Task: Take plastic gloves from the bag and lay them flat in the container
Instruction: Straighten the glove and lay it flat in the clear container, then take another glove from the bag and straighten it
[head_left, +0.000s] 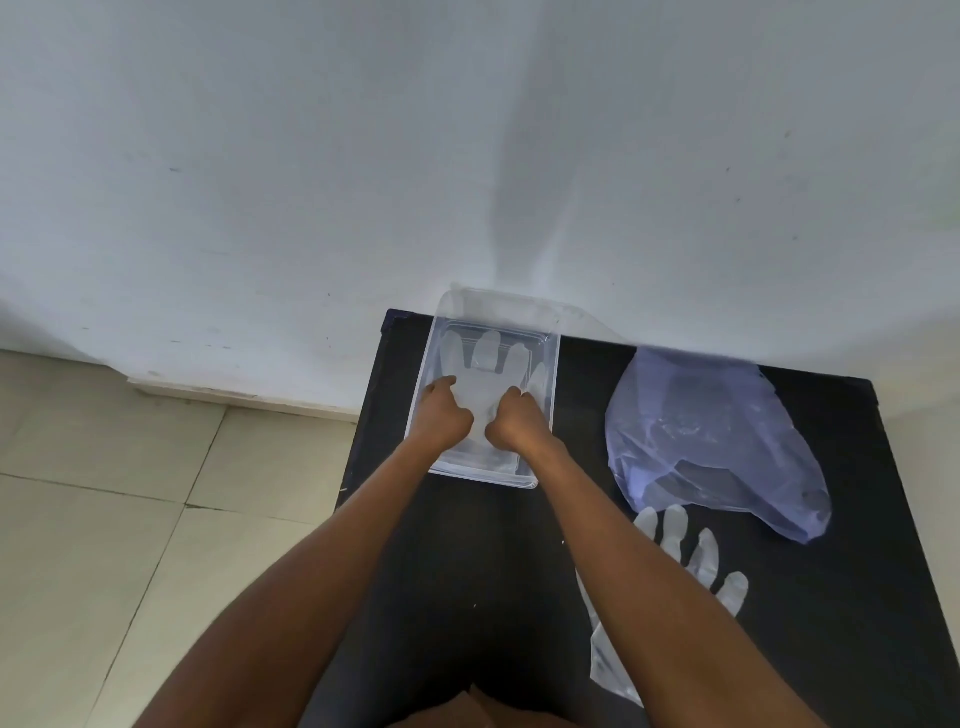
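Fingers (451, 387) of left hand (441, 415) and right hand (511, 421) curl down, pressing the translucent plastic glove (488, 379) flat inside the clear rectangular container (551, 374) (smoothing creases); second glove (691, 545) waits on the black bench (857, 597) beside the bluish bag (701, 441).

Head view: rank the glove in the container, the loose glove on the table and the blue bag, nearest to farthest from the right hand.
1. Glove in the container: under the right hand, which presses on it inside the container.
2. Blue bag: to the hand's right, on the black table.
3. Loose glove: right and nearer the person, partly behind the forearm; not far behind the bag.
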